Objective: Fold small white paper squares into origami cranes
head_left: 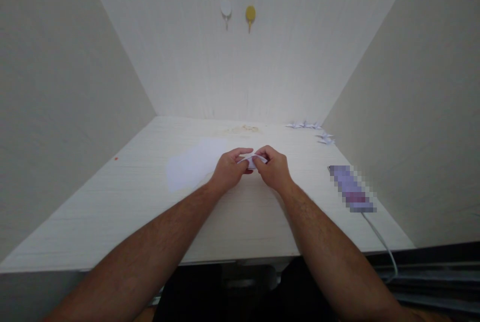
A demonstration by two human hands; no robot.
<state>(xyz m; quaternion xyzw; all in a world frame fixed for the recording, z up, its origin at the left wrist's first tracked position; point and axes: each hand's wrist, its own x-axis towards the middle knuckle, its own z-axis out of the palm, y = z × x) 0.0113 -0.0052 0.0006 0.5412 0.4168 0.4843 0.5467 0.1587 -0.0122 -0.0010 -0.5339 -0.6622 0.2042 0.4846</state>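
Note:
Between my two hands is a small piece of folded white paper (252, 163), held just above the middle of the table. My left hand (230, 167) grips its left side between thumb and fingers. On the other side, my right hand (273, 166) pinches the upper right part, with the thumb pressed on the paper. The fingers cover much of the paper, so its full shape is hidden. White paper sheets (193, 164) lie flat on the table to the left of my left hand.
Several small folded paper cranes (305, 125) stand at the back right of the white table (142, 212). A blurred-out phone (350, 189) with a cable (382, 242) lies near the right wall. Two hooks, one white (225, 9) and one yellow (250, 13), are on the back wall.

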